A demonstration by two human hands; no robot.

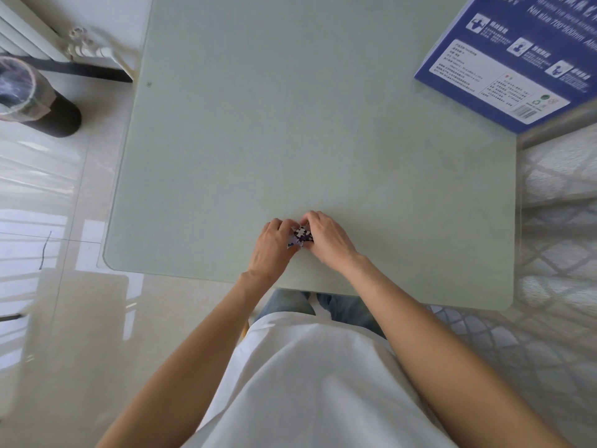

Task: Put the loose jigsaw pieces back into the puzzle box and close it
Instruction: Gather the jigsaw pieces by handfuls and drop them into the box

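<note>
White shirt (310,383), soft and loose, fills the near edge under my chin, with blue denim jeans (349,310) showing just past its hem. Both my bare forearms run out from there to the near part of the table.

My left hand (274,245) and right hand (326,239) meet around a small clump of jigsaw pieces (301,236). Pieces are flat card, knobbly edges, dark purple-blue and white print. Left fingers are curled in against the clump's left side, thumb side touching it. Right fingers are curled over the top and right side. Both hands are cupped closed on the pieces, pressing them together between them. Cannot tell whether the clump is lifted or resting on the tabletop.

Clump sits near the near edge of the table (290,124), about mid-width. Tabletop is smooth, matte, pale green, glass-like, with rounded corners.

Puzzle box (510,63) lies at the far right corner of the table, well apart from my hands. Blue cardboard, rectangular, white printed panel and barcode facing up, partly cut off by the frame. Cannot tell if it is open.

Left of the table: glossy cream floor tiles (64,318) with reflections, a round bin (19,88) with a clear plastic liner at far left, white radiator pipes (87,48) beyond it. Right of the table: quilted white fabric (562,253) with a diamond pattern.
</note>
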